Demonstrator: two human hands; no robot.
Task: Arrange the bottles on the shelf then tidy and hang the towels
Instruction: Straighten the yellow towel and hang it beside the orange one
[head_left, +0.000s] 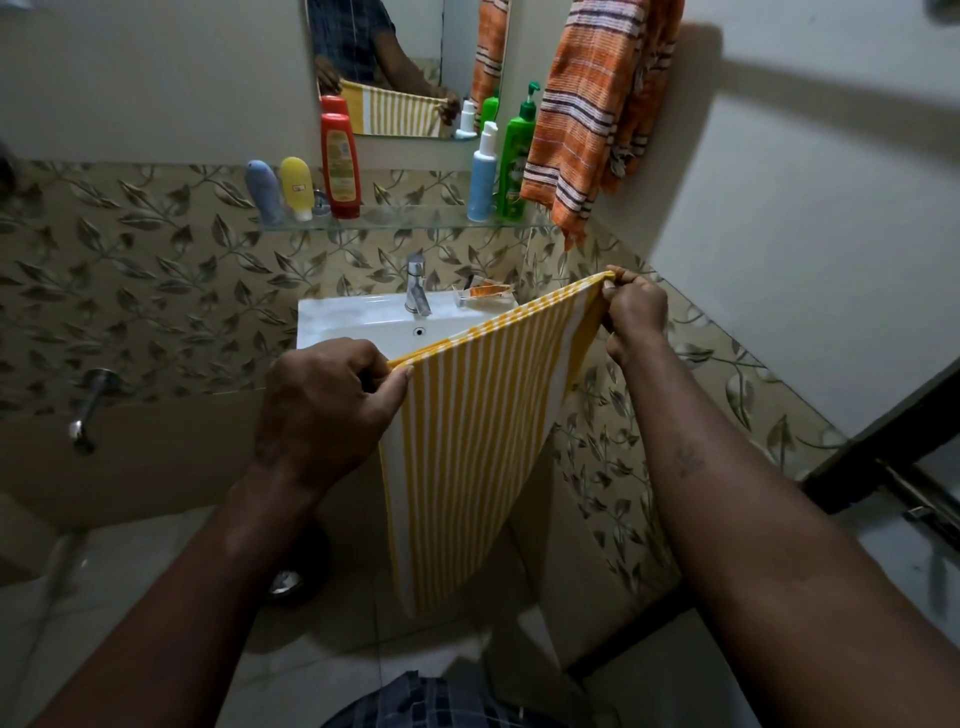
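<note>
Holding the yellow towel (467, 441) spread by its top edge, both hands are clamped on cloth; the left hand (322, 410) pinches the near top corner between thumb and curled fingers; the right hand (634, 312) pinches the far top corner and sits higher. The towel hangs flat between them in front of the sink (363, 322); its lower end drops below the sink's front edge, touching nothing that can be seen.

Bottles: five stand upright on the shelf (405, 221); a grey tube (264, 189), a yellow tube (297, 187) and a red bottle (340, 166) toward the left end; a blue bottle (483, 176) and a green bottle (514, 166) at the right end; the two groups are well apart. Judgement: the shelf step looks complete.

Towels: the orange towel (587, 119) hangs on the wall past the shelf's right end, somewhat bunched; its fixing is hidden by the cloth.

Step in hand, as judged: tidying the yellow towel before hanging. The next move calls for bringing the two corners together to fold the cloth evenly, both pinches kept; then a lift toward the wall by the orange towel, clear of the tap (417, 283) and the green bottle; where it can hang cannot be told.
</note>
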